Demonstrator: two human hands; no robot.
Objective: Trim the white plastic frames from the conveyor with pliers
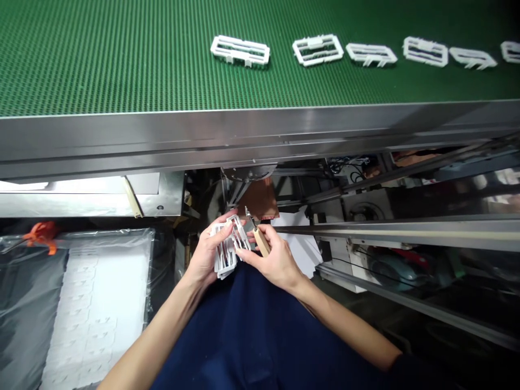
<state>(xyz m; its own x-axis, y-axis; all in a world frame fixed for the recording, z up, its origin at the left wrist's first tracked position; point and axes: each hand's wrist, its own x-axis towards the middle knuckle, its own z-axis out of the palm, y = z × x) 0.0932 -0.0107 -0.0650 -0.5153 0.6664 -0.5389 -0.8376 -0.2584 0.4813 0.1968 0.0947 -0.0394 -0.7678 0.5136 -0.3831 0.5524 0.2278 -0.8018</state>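
Note:
My left hand (202,250) is wrapped around several white slotted plastic frames (225,257), held in a stack in front of my body. In my right hand (280,260) is a small tool with a tan handle (262,242) and a narrow metal tip that points up and away from me. The right thumb reaches against another white frame (240,230) at the right side of the stack. What the tip itself is shaped like is too small to make out. The left fingertips are partly hidden behind the frames.
More white frames (318,50) lie in a row on a green conveyor belt (122,59), behind its metal edge (195,130). At left are a metal table with a tan strip-like object (133,197), an orange clamp (43,236) and a plastic-lined box (122,271). Metal rails (406,230) run at right.

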